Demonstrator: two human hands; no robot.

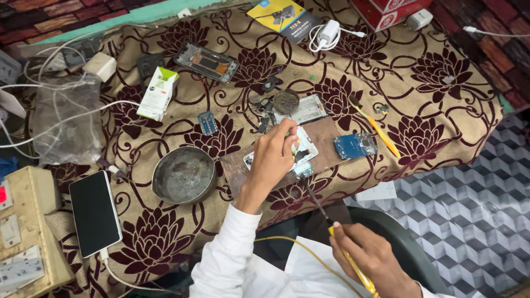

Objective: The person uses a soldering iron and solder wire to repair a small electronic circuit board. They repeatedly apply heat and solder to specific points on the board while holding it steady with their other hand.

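Note:
My left hand (274, 157) rests on an opened phone body (305, 150) that lies on a brown board (326, 144), fingers pressed on its white inner part. My right hand (371, 258) grips a yellow-handled soldering iron (323, 212) down near my lap. The iron's dark tip points up at the lower edge of the phone body. A yellow cord runs back from the handle across my white sleeve. A blue circuit board (355, 145) lies just right of the phone body.
A round metal bowl (184, 175) sits left of my left hand. A white phone (95, 213) on a cable lies at the left edge. Yellow tweezers (377, 131), a phone frame (206, 62), a small carton (158, 94), chargers and boxes lie on the patterned cloth.

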